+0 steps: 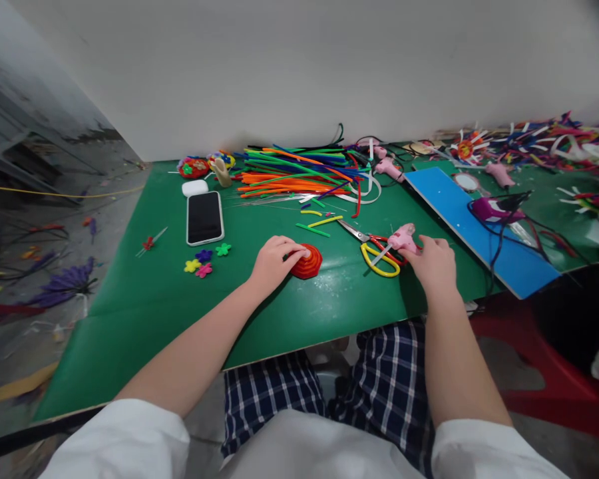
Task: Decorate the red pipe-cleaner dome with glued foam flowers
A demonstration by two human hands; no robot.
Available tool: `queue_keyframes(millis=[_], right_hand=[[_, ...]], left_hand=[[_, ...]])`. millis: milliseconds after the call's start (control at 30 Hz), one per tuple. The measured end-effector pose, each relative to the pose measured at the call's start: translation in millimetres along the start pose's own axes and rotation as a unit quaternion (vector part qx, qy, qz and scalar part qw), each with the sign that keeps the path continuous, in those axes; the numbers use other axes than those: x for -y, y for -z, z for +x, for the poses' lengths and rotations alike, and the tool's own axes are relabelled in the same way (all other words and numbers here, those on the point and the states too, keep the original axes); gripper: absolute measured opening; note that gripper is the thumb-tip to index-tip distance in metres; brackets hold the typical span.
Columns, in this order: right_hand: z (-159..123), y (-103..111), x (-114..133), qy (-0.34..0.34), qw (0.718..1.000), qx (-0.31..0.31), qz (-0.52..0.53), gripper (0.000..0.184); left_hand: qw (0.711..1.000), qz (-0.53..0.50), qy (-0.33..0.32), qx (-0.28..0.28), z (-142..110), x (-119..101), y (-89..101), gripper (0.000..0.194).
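My left hand (275,261) has its thumb and fingers closed on the peak of a red-orange ridged piece (308,267), apparently coiled from pipe cleaners, which rests on the green table (259,332). Further right, my right hand (433,263) grips the rear of a small pink glue gun (402,237); a pale stick extends from it over the scissors. These scissors (381,261), with yellow and red handles, lie open below the glue gun. Several small felt-like flowers (204,270) in yellow, blue, green and pink lie left of my left hand.
A phone (204,218) and a white case (194,188) lie at the left. Behind is a pile of colored pipe cleaners (294,174), with cut pieces (324,221) before it. A blue board (479,229) carries a purple device (496,209) and dark cords. Another person sits at the right edge.
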State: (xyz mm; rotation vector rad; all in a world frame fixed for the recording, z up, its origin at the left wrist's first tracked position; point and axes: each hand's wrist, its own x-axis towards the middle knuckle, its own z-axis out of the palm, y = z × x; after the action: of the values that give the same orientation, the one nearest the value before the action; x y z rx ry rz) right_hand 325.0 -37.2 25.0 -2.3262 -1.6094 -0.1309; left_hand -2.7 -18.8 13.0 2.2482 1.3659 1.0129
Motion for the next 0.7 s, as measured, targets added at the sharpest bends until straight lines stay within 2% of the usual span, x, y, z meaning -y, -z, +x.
queue_keyframes(millis=[67, 133, 167, 233, 300, 333, 400, 500, 700], right_hand=[[-10.5, 15.4, 15.9, 0.014, 0.998, -0.054, 0.026, 0.044], [-23.4, 28.1, 44.9, 0.089, 0.986, -0.094, 0.107, 0.033], [-29.6, 31.3, 62.8, 0.158, 0.973, -0.077, 0.152, 0.026], [-38.9, 29.5, 99.5, 0.299, 0.928, 0.003, 0.221, 0.019], [-42.8, 18.3, 129.3, 0.376, 0.89, 0.05, 0.255, 0.018], [-42.7, 10.8, 139.5, 0.392, 0.88, 0.07, 0.258, 0.018], [-40.3, -3.8, 150.5, 0.39, 0.878, 0.084, 0.266, 0.015], [-36.5, -17.6, 151.6, 0.38, 0.875, 0.089, 0.286, 0.012], [-38.8, -22.9, 151.1, 0.343, 0.87, 0.115, 0.335, 0.008]], left_hand=[[1.0, -0.016, 0.011, 0.004, 0.1, -0.2, 0.3, 0.018], [0.999, -0.033, 0.016, 0.005, 0.2, -0.6, 0.7, 0.018], [0.999, -0.04, 0.018, 0.001, 0.2, -0.8, 0.9, 0.018], [0.999, -0.044, 0.017, -0.008, 0.2, -0.9, 1.6, 0.018], [0.999, -0.039, 0.009, -0.009, 0.0, -0.1, 2.6, 0.018], [0.999, -0.038, 0.003, -0.006, -0.2, 0.7, 3.1, 0.018], [0.999, -0.038, -0.006, 0.002, -0.7, 2.9, 3.8, 0.018], [0.999, -0.04, -0.01, 0.008, -1.6, 6.6, 3.6, 0.018], [0.995, -0.088, 0.031, 0.027, -0.9, 7.6, 2.4, 0.017]])
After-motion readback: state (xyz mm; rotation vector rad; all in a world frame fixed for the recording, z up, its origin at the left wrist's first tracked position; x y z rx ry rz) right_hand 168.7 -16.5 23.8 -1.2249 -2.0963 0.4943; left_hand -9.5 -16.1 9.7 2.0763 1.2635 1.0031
